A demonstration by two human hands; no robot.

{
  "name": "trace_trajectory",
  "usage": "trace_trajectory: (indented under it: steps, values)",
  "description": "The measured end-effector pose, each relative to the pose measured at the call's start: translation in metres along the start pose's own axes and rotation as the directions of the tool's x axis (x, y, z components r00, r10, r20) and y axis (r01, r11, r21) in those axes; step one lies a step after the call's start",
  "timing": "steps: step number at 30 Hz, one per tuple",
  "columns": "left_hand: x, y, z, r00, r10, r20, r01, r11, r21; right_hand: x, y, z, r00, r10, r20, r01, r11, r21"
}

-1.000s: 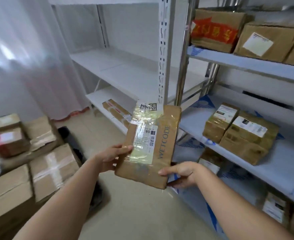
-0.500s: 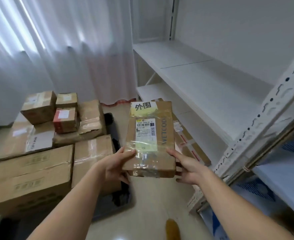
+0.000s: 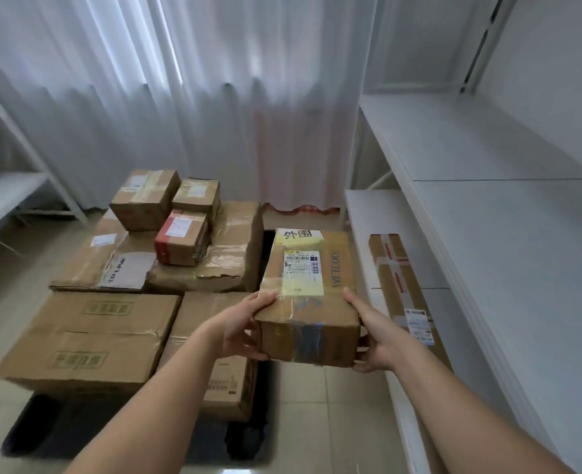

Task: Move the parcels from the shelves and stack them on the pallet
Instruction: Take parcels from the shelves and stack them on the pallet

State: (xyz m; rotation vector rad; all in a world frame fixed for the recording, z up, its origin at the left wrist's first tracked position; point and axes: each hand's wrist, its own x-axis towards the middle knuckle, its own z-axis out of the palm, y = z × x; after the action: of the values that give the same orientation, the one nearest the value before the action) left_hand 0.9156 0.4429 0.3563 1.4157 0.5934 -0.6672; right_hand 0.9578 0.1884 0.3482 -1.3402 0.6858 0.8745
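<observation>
Parcel (image 3: 311,295), clasped by left hand (image 3: 245,331) and right hand (image 3: 376,336), is now swinging from shelves toward pallet (image 3: 43,436), nearing stacking.

The pallet (image 3: 43,436) lies on the floor left of the shelves (image 3: 488,234), bearing stacked parcels (image 3: 87,340). Three small boxes (image 3: 180,203) sit on top of the rear parcels. A held parcel (image 3: 310,295) hangs between both hands (image 3: 245,333), above the pallet's right edge. To its right, a long parcel (image 3: 402,289) lies on the lower shelf. Curtains (image 3: 180,97) hang behind the pallet.
</observation>
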Motion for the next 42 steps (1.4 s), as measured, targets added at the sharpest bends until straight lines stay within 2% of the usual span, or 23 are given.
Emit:
trace_trajectory:
  steps: [7,12,21,25,30,36,42]
  values:
    - [0.084,0.058,-0.048,0.990,-0.114,-0.078,0.114,0.993,0.000,0.088,-0.068,0.035,0.993,0.097,0.061,-0.096,0.995,-0.029]
    - [0.153,0.117,-0.083,0.976,-0.155,-0.156,0.145,0.987,-0.076,0.147,-0.150,0.067,0.986,0.157,0.061,-0.154,0.987,-0.050]
    - [0.229,0.222,-0.151,0.951,-0.107,-0.291,0.033,0.968,-0.247,0.226,-0.286,0.144,0.993,0.076,0.092,-0.064,0.990,-0.123]
    - [0.276,0.240,-0.187,0.919,-0.178,-0.353,0.072,0.953,-0.293,0.286,-0.324,0.181,0.991,0.068,0.119,-0.052,0.989,-0.139]
    - [0.337,0.260,-0.224,0.881,-0.280,-0.380,0.071,0.875,-0.479,0.382,-0.373,0.219,0.986,0.099,0.135,-0.072,0.980,-0.187]
    - [0.432,0.298,-0.248,0.831,-0.367,-0.417,0.028,0.778,-0.628,0.498,-0.428,0.252,0.976,0.135,0.169,-0.083,0.956,-0.281]
    - [0.520,0.302,-0.271,0.782,-0.441,-0.441,-0.030,0.680,-0.732,0.601,-0.437,0.282,0.963,0.197,0.185,-0.130,0.938,-0.321]
